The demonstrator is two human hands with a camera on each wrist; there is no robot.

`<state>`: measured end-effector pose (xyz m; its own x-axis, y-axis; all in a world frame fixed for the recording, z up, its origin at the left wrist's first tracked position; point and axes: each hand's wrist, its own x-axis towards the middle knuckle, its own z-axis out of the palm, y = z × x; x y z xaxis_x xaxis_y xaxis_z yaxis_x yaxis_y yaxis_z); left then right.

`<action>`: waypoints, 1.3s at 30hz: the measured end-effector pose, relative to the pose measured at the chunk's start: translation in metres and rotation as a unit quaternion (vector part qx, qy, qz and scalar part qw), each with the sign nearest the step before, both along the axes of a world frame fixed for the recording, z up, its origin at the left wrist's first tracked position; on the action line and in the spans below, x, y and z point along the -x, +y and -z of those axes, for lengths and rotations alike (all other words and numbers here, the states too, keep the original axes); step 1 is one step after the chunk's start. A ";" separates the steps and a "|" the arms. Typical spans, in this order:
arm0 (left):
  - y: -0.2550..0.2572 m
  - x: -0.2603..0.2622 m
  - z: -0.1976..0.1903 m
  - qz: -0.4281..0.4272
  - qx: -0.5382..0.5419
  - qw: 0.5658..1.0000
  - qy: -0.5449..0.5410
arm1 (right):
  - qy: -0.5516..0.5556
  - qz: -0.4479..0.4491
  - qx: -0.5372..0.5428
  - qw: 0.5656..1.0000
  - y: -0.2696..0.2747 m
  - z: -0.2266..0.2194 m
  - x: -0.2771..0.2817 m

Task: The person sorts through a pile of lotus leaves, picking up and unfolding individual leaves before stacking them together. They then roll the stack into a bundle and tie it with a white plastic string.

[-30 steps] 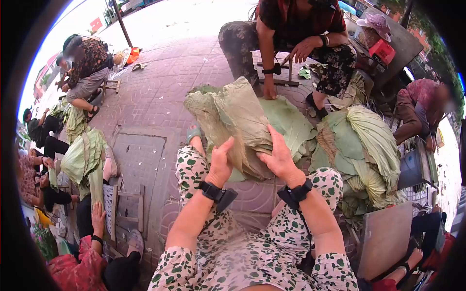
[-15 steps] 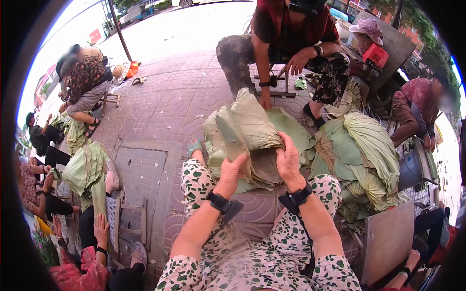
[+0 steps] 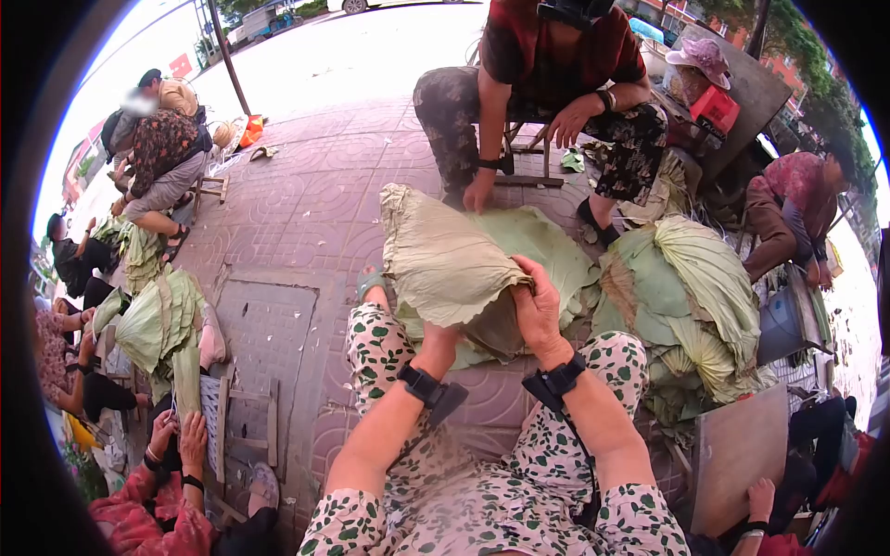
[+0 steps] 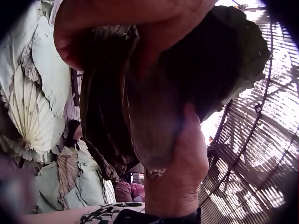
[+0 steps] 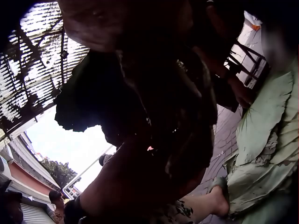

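A folded bundle of dried lotus leaves (image 3: 450, 255) is held between both hands above the ground, its broad pale side up. My right hand (image 3: 540, 313) grips the bundle's right edge, thumb on top. My left hand (image 3: 439, 345) is under the near left side, its fingers hidden by the leaf in the head view. The left wrist view shows the fingers of the left hand (image 4: 131, 18) curled at the bundle, with the right hand (image 4: 177, 172) across from it. Beneath lies a pile of flat green leaves (image 3: 547, 246), and the person opposite touches its far edge with a hand (image 3: 479, 190).
A large heap of lotus leaves (image 3: 691, 287) stands at the right, beside a board (image 3: 742, 459) and a grey bucket (image 3: 783, 324). At the left, seated people handle another stack of leaves (image 3: 162, 320) near a wooden stool (image 3: 250, 412). Paving (image 3: 306, 213) lies between.
The bundle's raised left flap has come over to lie flat, covering the left hand's fingers. Both hands moved slightly toward me. The person opposite shifted a hand a little left.
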<state>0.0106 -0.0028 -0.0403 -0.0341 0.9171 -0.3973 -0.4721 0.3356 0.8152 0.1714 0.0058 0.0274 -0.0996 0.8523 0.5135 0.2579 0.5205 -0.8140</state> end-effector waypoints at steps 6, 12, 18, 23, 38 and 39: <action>0.005 0.006 -0.016 -0.052 -0.015 0.960 -0.273 | 0.400 -0.002 0.210 0.892 0.019 0.016 -0.009; -0.003 0.005 -0.032 -0.024 -0.064 0.968 -0.242 | 0.448 -0.076 0.320 0.831 0.009 0.008 -0.008; -0.002 0.008 -0.029 -0.032 -0.086 0.967 -0.237 | 0.364 -0.111 0.350 0.856 0.006 0.006 -0.007; -0.007 0.009 -0.041 -0.019 -0.071 0.965 -0.253 | 0.362 -0.104 0.423 0.824 0.007 0.014 -0.008; -0.005 0.006 -0.042 0.033 -0.074 0.957 -0.280 | 0.444 -0.084 0.340 0.825 0.006 -0.002 -0.020; -0.005 0.006 -0.042 0.031 -0.076 0.956 -0.280 | 0.449 -0.103 0.333 0.823 0.004 -0.009 -0.022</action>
<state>0.0050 -0.0078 0.0014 0.2023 0.9588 -0.1997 -0.8323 0.2758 0.4810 0.1931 0.0099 0.0363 -0.1122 0.9871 -0.1142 -0.6404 -0.1597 -0.7513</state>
